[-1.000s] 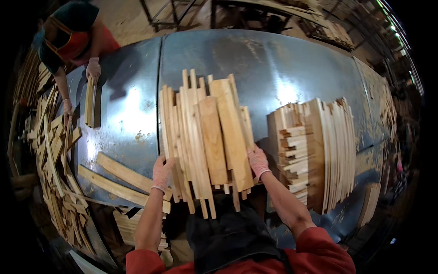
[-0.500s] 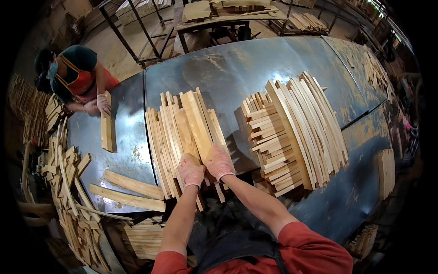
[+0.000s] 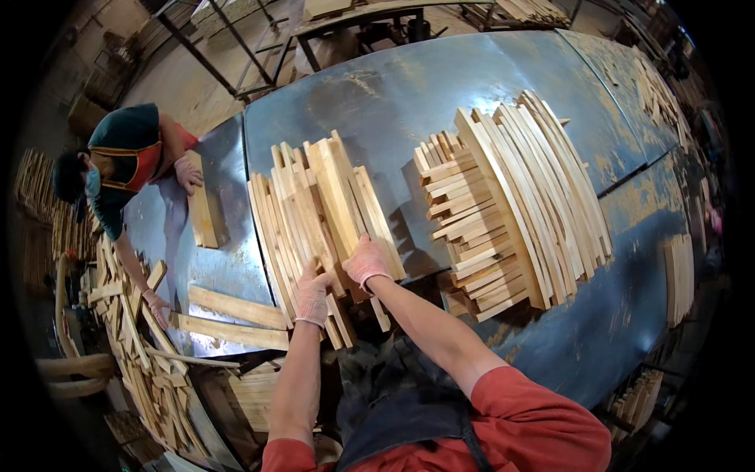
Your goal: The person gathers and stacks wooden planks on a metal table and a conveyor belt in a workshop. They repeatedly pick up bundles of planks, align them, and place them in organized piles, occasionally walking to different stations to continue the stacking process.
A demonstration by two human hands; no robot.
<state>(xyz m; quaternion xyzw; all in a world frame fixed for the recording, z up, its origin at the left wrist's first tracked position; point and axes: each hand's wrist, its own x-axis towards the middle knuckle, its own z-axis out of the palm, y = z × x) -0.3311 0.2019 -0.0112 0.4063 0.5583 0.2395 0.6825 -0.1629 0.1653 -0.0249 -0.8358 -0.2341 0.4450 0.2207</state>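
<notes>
Both my hands wear pale pinkish work gloves and are at the near end of a stack of wooden strips [image 3: 279,228] on the metal-topped table. My left hand [image 3: 312,297] lies against the near ends of the strips, its thumb and a finger apart. My right hand [image 3: 368,262] is closed around the near end of a wider wooden board [image 3: 334,197] on top of the stack. Its fingertips are partly hidden. To the right stands a second pile, with long strips [image 3: 543,197] on edge beside shorter crosswise pieces [image 3: 472,228].
Two loose boards [image 3: 236,308] lie at the table's left. Beyond them a co-worker [image 3: 130,157] in a red apron holds a wooden block [image 3: 203,204] and reaches towards a heap of scrap wood [image 3: 141,338]. A small wood stack [image 3: 679,279] stands far right.
My left hand has loosened from the boards on the stack and drawn slightly left. The co-worker has bent over, one hand now stretched to the loose boards. The view has shifted.
</notes>
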